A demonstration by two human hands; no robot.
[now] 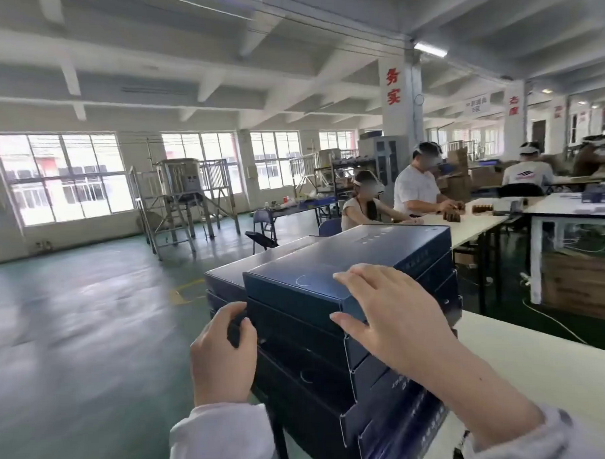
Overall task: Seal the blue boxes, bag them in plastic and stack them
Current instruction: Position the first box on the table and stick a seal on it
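Stack of blue boxes [309, 359] lower centre at table [539, 375] edge, left hand [223, 355] gripping its side, right hand [386, 315] flat on top box [329, 262]: a shove could slide the staggered layers off.

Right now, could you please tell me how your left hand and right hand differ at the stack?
The left hand curls its fingers round the left edge of the stack; the right hand lays straight, spread fingers on the top box. The left hand sits lower, beside the stack; the right hand higher, over the top box's near corner. Both wear pale sleeves.
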